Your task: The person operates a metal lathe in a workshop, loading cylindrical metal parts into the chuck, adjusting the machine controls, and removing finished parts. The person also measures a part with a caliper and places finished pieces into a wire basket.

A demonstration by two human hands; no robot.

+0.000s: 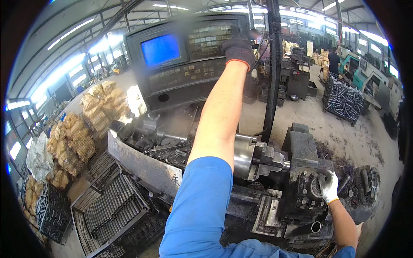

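Observation:
My left arm, in a rolled blue sleeve, stretches up and forward across the lathe. At its end my left hand (238,50), in a dark glove with an orange cuff, is up against the right side of the control panel (150,84), by the keypad (206,41); its fingers are dark and blurred. My right hand (329,187), in a white glove with dirty fingertips, is closed at the right side of the tool post (306,189); what lies under the fingers is hidden. Left of the post is the steel chuck (245,157) with its jaws (269,161).
Dark metal chips (167,150) lie in the tray behind the lathe's guard (142,159). A crate of rods (112,210) stands at the lower left, near bulging sacks (71,139). A black post (273,77) rises beyond the chuck. A bin of metal parts (343,99) stands far right.

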